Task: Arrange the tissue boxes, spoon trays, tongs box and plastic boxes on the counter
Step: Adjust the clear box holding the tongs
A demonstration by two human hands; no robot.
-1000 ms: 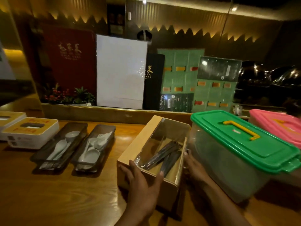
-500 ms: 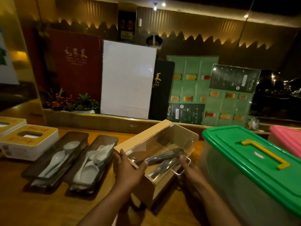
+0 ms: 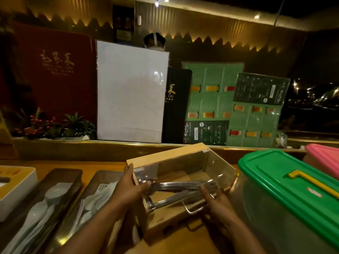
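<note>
The wooden tongs box (image 3: 165,156) with a clear lid holds metal tongs (image 3: 179,187) and sits tilted at the counter's middle. My left hand (image 3: 128,187) grips its left front corner. My right hand (image 3: 218,200) holds its right front side by the metal handle. Two dark spoon trays (image 3: 62,182) (image 3: 102,178) with white spoons lie to the left. A white and yellow tissue box (image 3: 16,187) is at the far left. A clear plastic box with a green lid (image 3: 286,182) stands right, with a pink-lidded box (image 3: 322,158) behind it.
Upright menus stand behind the counter ledge: a red one (image 3: 55,74), a white board (image 3: 130,92), a black one (image 3: 176,107) and green ones (image 3: 229,107). A small plant (image 3: 55,125) sits on the ledge at left. A person's head shows behind the white board.
Both hands have lifted and turned the tongs box, its far end swinging right and its front rising. The view has moved closer and lower.
</note>
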